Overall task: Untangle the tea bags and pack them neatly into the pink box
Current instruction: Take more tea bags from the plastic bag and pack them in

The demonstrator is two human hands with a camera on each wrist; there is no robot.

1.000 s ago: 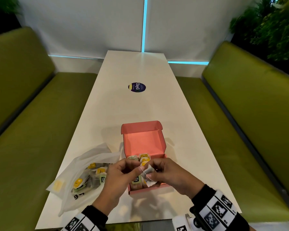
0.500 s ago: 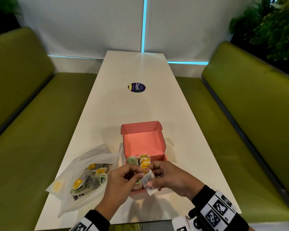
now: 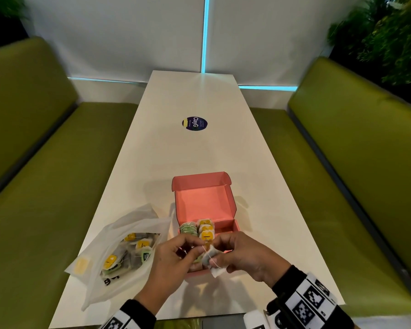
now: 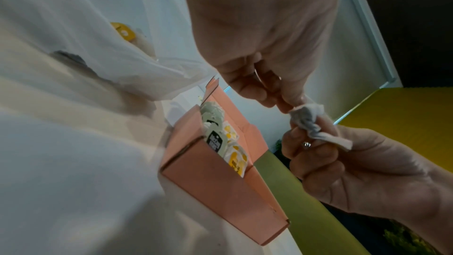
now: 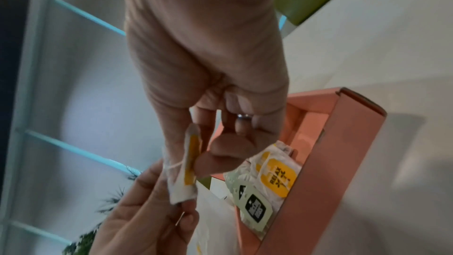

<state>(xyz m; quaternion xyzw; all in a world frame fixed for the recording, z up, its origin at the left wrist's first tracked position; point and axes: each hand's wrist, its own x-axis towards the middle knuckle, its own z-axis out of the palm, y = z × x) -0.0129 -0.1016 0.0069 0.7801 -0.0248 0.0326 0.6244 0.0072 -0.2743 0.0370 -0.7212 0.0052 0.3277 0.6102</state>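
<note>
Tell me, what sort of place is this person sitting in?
Probably a café or office lounge booth: a long white table runs between two green padded benches, with a round branded sticker on the tabletop and leafy plants behind the seating.

Pink box matt cardboard; tea bag crinkled paper, probably; bag translucent plastic; table smooth.

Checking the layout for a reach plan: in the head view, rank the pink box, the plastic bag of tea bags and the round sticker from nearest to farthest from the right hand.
1. pink box, directly under and ahead of the right hand.
2. plastic bag, off to the left.
3. round sticker, far up the table.
</note>
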